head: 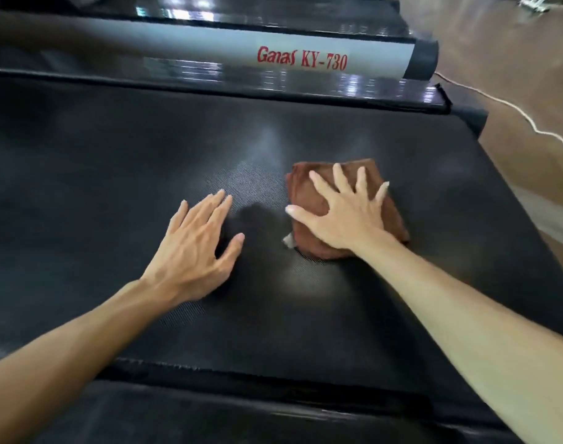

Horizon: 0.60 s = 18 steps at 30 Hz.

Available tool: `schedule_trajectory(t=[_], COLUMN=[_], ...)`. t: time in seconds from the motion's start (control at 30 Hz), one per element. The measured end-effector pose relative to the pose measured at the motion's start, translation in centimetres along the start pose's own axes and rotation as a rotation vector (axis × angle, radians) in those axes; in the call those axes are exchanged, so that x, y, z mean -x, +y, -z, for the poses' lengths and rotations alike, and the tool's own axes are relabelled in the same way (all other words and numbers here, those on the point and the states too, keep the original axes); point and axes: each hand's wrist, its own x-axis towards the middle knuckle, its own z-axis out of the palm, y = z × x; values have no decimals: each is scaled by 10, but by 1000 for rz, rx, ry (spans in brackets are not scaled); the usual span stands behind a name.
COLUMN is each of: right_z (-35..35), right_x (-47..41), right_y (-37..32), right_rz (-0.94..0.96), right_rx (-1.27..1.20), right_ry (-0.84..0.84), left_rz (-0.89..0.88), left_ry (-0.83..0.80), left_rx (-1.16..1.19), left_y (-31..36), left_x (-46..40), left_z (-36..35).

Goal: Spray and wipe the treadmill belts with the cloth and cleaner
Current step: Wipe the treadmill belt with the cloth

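A black textured treadmill belt (113,174) fills most of the view. A folded brown cloth (392,216) lies on it right of centre. My right hand (344,213) presses flat on the cloth with fingers spread. My left hand (196,241) rests flat on the bare belt just left of the cloth, fingers straight, holding nothing. A small white tag (288,240) sticks out at the cloth's near left corner. No cleaner bottle is in view.
A silver side rail (209,49) marked "Ganas KY-730" runs along the far side, with a black end cap (422,59). Brown floor (513,59) lies to the right, crossed by a white cable (510,108). A black side rail (241,408) borders the near edge.
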Motion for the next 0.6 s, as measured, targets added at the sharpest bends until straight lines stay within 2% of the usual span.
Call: schedule_trajectory(t=[0.1, 0.17, 0.23, 0.3, 0.37, 0.47, 0.6], right_z=[-15, -14, -7, 0, -1, -12, -28], right_x=[54, 73, 53, 11, -28, -58, -32], right_y=[-26, -11, 2, -10, -44, -123, -231], right_rz=[234, 183, 43, -45, -29, 142, 476], right_rx=[48, 49, 37, 17, 15, -19, 8], right_ry=[-15, -19, -26, -50, -49, -42, -52], left_rz=[51, 108, 166, 221, 287, 425, 553], left_ry=[7, 18, 53, 79, 103, 123, 127], left_rx=[-25, -13, 6, 16, 24, 25, -26], left_y=[-18, -31, -44, -58, -72, -97, -127], left_x=[6, 14, 28, 45, 60, 77, 92], left_z=[7, 13, 20, 28, 37, 49, 59])
